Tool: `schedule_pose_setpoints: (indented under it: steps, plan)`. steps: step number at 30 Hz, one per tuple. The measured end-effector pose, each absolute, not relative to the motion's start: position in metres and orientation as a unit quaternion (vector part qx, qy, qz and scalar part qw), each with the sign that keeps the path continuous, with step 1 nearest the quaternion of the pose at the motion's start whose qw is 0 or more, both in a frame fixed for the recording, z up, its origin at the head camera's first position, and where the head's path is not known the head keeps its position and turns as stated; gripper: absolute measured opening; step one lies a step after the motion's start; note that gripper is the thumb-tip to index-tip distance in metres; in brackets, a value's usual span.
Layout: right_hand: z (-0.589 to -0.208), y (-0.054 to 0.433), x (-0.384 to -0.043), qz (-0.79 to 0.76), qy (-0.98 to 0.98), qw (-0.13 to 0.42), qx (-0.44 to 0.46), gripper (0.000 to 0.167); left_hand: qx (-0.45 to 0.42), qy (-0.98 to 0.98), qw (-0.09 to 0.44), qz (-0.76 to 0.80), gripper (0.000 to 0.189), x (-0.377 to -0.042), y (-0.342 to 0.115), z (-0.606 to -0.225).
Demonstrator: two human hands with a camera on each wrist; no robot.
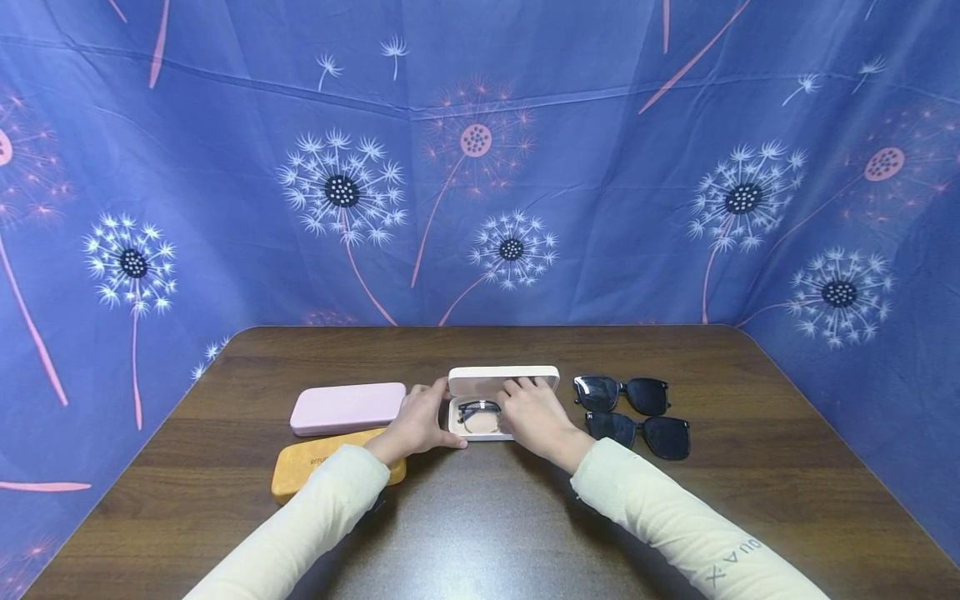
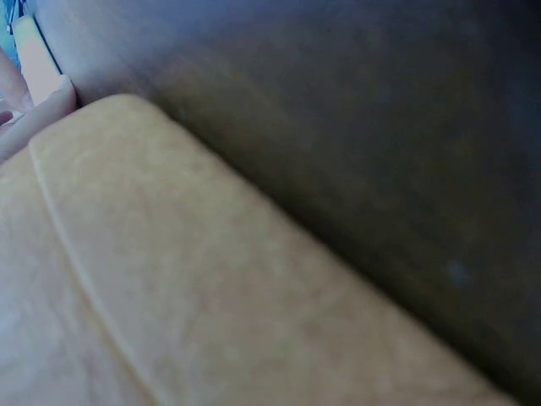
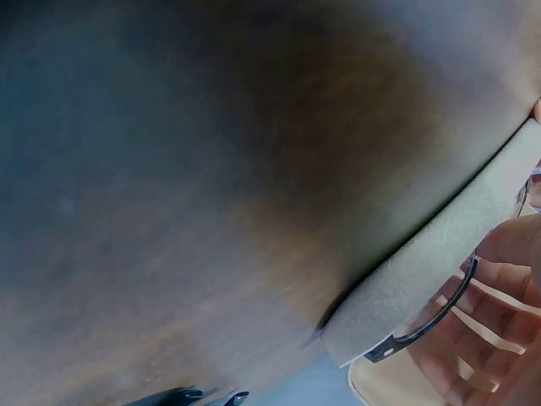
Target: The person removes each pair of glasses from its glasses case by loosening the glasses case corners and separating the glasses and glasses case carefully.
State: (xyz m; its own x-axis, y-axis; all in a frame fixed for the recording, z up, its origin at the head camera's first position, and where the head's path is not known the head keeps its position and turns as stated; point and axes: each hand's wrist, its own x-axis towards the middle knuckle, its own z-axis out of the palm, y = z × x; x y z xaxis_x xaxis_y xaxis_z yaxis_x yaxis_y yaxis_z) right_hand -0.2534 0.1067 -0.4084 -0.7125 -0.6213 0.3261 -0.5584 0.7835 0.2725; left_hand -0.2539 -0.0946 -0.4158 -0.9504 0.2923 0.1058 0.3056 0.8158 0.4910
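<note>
A white glasses case stands with its lid up in the middle of the table. Inside lie clear-lensed eyeglasses with a dark upper rim. My left hand grips the case's left end, its thumb at the front edge and its fingers toward the back. Over the right half of the case, my right hand reaches in and covers part of the eyeglasses. In the right wrist view, the thumb and fingers of that hand pinch the dark rim. The fingertips are partly hidden in the head view.
Left of the case lie a pink glasses case and an orange one, the latter partly under the left forearm. Two pairs of dark sunglasses, an upper pair and a lower pair, lie to the right. Blue cloth hangs behind the table.
</note>
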Motion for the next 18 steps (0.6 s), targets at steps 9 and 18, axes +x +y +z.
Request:
schedule_pose_setpoints:
  steps: [9, 18]
  plan:
    - [-0.4086, 0.1064, -0.2499, -0.073, -0.915, 0.241, 0.315, 0.022, -0.159, -0.952, 0.016, -0.261, 0.101, -0.2533, -0.0948, -0.4165]
    - [-0.407, 0.106, -0.2476, -0.068, -0.918, 0.247, 0.304, 0.023, -0.158, -0.953, 0.016, -0.259, 0.101, -0.2544, -0.0944, -0.4166]
